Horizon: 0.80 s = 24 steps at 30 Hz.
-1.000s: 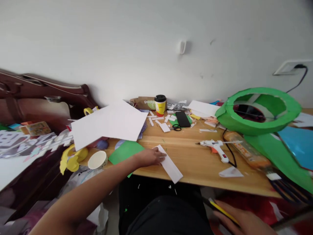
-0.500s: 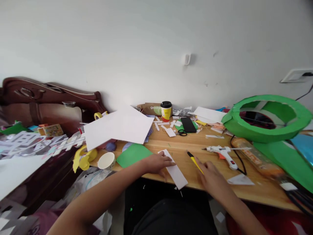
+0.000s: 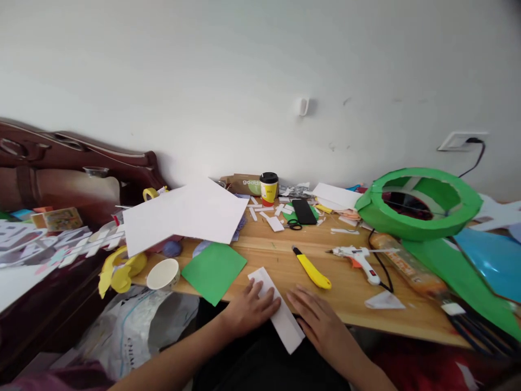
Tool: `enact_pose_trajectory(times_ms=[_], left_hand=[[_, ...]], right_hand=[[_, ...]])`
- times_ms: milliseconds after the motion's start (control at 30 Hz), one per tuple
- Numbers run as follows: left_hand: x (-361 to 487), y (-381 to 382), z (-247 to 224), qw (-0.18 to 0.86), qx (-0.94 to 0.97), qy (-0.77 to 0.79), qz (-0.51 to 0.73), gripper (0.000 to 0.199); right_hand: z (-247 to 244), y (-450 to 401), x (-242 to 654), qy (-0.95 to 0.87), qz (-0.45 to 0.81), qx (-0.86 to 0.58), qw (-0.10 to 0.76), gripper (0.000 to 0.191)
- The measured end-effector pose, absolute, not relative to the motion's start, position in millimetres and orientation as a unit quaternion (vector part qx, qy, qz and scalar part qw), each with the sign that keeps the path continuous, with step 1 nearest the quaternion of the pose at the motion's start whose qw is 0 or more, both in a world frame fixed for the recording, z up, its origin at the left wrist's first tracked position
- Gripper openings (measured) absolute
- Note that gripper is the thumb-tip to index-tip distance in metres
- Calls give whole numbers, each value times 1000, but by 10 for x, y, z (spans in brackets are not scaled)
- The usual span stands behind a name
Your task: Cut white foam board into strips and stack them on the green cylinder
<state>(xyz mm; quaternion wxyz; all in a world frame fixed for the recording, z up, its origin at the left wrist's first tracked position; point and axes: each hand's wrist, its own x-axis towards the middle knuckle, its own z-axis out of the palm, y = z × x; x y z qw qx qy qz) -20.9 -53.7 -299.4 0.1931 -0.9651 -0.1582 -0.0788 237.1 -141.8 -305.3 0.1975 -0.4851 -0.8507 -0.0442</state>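
Observation:
A white foam-board strip [image 3: 277, 312] lies slantwise at the table's front edge, its near end jutting out over my lap. It has a lengthwise line or fold along it. On its left side rests my left hand [image 3: 250, 309], fingers spread flat over the surface. My right hand [image 3: 319, 320] is at the strip's right edge, fingers stretched out and holding nothing. A yellow utility knife [image 3: 312, 269] with a black tip lies on the wood beyond my right hand. To the left of the strip is a green sheet [image 3: 215, 271].
A white glue gun [image 3: 358, 258] and an orange-filled bottle [image 3: 407, 266] lie to the right, near a green ring-shaped piece [image 3: 419, 225]. Farther back are scissors [image 3: 293, 224], a phone [image 3: 304, 212], a coffee cup [image 3: 269, 190] and a large white board [image 3: 187, 212]. A bowl [image 3: 163, 273] sits at the left edge.
My right hand has let go of the utility knife, which now lies on the table, and has moved left to the strip. The strip and my left hand have shifted toward me.

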Motion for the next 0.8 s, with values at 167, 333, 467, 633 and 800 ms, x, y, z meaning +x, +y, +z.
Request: enact_pose_trajectory(times_ms=[167, 333, 467, 633, 800], left_hand=[[-173, -719, -2639, 142, -963, -171, -150, 32], [101, -1063, -2333, -45, -948, -205, -238, 37], [392, -1283, -2428, -165, -894, -234, -346, 35], [558, -1385, -2679, -194, -840, -278, -424, 22], [512, -1405, -2782, -231, -839, -288, -400, 24]], right_hand=[[-2913, -1539, 2333, -874, 15, -445, 195, 69], [-2571, -1684, 2301, -829, 93, -426, 350, 62], [-2407, -1790, 2224, -793, 114, -454, 390, 55], [-2557, -1816, 2151, -755, 94, -499, 415, 42], [-2856, -1852, 2168, -713, 60, -540, 443, 33]])
